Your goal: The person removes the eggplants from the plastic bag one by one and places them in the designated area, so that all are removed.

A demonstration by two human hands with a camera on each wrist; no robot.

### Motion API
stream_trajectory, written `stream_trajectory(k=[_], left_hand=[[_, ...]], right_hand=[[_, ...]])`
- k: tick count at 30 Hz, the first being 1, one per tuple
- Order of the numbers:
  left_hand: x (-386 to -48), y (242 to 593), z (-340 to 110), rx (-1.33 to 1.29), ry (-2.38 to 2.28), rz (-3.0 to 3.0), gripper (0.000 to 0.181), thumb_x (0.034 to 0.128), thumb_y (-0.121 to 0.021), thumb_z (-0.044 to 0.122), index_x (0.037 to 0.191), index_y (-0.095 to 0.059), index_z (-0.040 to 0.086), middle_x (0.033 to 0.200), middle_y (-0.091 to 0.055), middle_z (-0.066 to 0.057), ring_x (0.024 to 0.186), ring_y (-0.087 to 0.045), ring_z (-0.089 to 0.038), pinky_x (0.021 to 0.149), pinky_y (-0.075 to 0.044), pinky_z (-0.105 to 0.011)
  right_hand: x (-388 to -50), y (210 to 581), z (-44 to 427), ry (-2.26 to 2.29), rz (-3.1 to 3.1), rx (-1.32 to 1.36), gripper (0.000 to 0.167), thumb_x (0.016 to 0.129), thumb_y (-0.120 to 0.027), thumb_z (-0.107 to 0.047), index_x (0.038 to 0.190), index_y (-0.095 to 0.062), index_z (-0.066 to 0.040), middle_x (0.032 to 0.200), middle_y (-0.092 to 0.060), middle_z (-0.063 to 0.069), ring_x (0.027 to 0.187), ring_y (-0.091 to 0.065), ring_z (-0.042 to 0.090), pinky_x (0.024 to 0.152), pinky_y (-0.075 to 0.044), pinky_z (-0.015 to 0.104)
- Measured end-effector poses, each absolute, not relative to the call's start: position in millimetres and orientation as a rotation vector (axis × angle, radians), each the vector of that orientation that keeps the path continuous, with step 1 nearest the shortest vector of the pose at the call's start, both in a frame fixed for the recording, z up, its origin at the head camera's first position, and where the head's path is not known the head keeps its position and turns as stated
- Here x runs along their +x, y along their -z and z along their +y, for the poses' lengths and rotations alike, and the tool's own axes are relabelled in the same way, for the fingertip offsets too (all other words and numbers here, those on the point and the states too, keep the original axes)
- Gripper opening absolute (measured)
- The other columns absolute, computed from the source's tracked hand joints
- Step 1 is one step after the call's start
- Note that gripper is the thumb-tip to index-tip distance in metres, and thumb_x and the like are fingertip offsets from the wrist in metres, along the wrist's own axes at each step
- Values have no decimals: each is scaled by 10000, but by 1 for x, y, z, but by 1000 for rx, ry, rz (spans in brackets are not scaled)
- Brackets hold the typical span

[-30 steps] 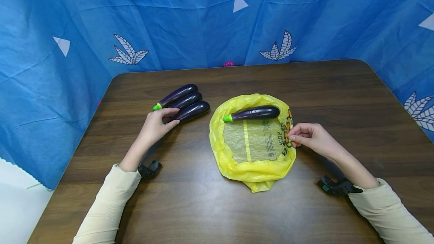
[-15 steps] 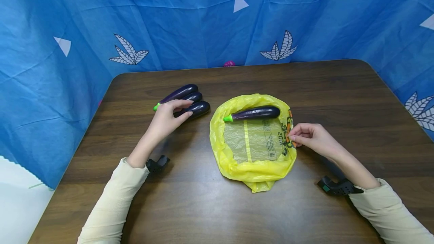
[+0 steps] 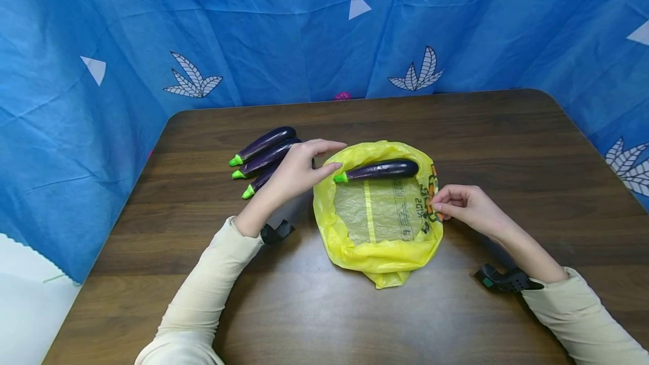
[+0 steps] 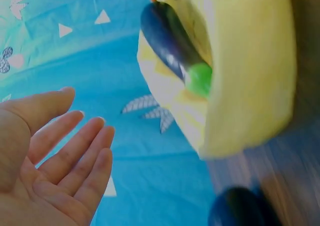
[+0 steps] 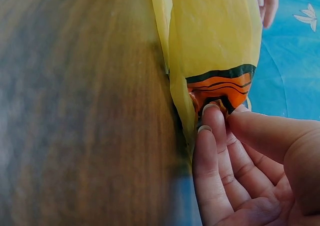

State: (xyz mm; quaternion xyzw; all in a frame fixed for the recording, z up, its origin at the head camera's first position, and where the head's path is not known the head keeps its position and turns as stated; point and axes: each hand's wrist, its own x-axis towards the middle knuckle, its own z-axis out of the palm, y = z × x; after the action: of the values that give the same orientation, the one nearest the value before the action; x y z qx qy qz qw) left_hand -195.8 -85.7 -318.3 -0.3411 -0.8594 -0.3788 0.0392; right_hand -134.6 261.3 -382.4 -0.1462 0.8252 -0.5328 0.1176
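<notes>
A yellow plastic bag stands with its mouth spread in a ring, and one eggplant lies inside along its far side, green stem to the left. My right hand pinches the bag's right rim between thumb and fingers; the right wrist view shows the orange-and-black print at the pinch. Holding nothing, my left hand hovers by the bag's left rim, thumb and fingers apart near the eggplant's stem. Under and behind it lie three more eggplants, the nearest partly hidden by the hand.
The brown wooden table carries everything. Behind it hangs a blue cloth with white leaf and triangle prints. A black wrist camera sits on the left wrist, another black camera on the right.
My left hand has left the group of three eggplants and moved right to the bag's left rim, its fingers spreading. The right hand and the bag stay in place.
</notes>
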Motion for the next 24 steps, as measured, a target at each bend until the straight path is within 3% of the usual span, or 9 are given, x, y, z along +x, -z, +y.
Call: stream_trajectory(k=[10,24], left_hand=[[-205,337,-46,-1231,1155,-2648,382,883,-670,152,1237,-598,29,1219,-589,-82,1111,-529,-163,926,-393,-242],[-212,356,-39,-1254,1055,-2767,435,894,-658,180,1298,-550,59,1284,-549,-63,1198,-464,-161,986,-312,-216]], right_hand=[[-135,382,261,1568,2399,-440,106,911,-590,-16,950,-622,78,814,-649,97,661,-599,190,595,-522,296],[-135,383,262,1560,2398,-433,111,917,-584,-26,957,-627,69,846,-659,113,666,-600,190,596,-519,300]])
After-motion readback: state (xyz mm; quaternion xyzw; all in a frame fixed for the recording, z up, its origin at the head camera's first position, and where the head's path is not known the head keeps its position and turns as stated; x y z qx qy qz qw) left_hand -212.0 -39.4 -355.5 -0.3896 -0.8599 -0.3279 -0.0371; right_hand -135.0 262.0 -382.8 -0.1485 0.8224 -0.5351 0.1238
